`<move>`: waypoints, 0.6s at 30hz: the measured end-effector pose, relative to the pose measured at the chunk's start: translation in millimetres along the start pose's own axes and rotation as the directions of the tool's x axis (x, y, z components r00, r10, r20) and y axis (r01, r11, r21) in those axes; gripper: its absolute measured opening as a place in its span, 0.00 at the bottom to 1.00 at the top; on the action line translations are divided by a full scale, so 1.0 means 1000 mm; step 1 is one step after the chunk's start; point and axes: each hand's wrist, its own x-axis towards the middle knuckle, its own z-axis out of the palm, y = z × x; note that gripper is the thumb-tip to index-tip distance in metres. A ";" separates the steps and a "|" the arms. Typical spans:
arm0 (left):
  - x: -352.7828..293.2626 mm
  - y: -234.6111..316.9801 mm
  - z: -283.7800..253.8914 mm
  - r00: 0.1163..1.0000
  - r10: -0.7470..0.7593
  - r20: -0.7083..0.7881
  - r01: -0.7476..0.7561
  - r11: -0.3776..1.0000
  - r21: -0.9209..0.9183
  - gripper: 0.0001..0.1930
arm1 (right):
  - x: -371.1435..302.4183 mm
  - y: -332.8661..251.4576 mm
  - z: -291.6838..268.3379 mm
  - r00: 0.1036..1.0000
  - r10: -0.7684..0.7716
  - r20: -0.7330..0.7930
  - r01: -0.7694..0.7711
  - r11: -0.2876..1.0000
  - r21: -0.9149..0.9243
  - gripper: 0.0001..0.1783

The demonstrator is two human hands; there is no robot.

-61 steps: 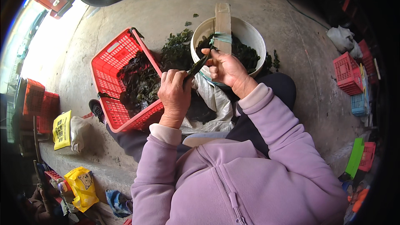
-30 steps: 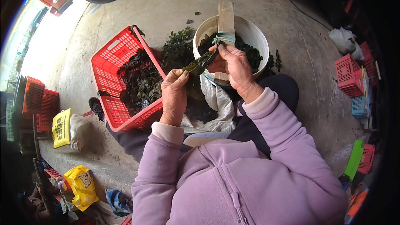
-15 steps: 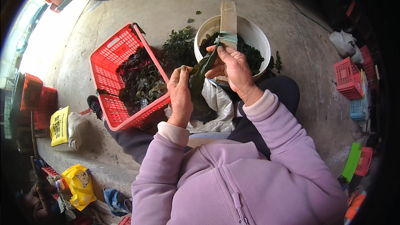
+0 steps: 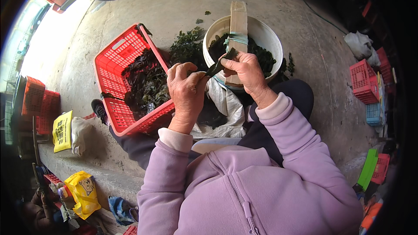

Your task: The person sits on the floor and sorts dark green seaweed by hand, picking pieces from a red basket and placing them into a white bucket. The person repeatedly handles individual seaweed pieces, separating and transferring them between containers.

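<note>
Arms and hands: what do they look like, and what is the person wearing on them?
Both arms are in soft lilac sleeves of a zip-up fleece top. At each wrist a paler pink cuff of an inner layer peeks out. The left hand and right hand are bare: no gloves, and no rings or watch that I can see.

Taking the red basket [image 4: 130,78] as landmark: a flat yellow package [image 4: 62,130] with dark print lies well off its lower-left corner, just beside a pale bag [image 4: 80,135]. Farther below that, near the picture's lower-left rim, sits a crumpled yellow bag [image 4: 83,193] with a small printed figure (too small to make out). No signs or screens show.
</note>
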 end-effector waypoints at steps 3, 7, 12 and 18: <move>0.001 0.000 0.001 0.974 -0.219 0.054 0.222 0.892 -0.393 0.04 | 0.001 0.003 -0.001 0.998 0.054 -0.018 -0.049 0.974 0.219 0.08; -0.006 0.002 0.006 0.714 -0.543 0.443 0.642 0.253 -0.724 0.07 | 0.000 0.003 -0.001 0.973 0.215 0.079 -0.229 0.887 0.401 0.10; -0.017 -0.011 0.005 0.690 -0.448 0.569 0.716 0.303 -0.629 0.08 | -0.004 -0.002 -0.002 0.975 0.215 0.061 -0.223 0.931 0.287 0.12; -0.032 -0.040 0.012 0.633 -0.446 0.633 0.770 0.445 -0.457 0.11 | -0.005 -0.002 0.002 0.987 0.160 0.014 -0.156 0.934 0.320 0.12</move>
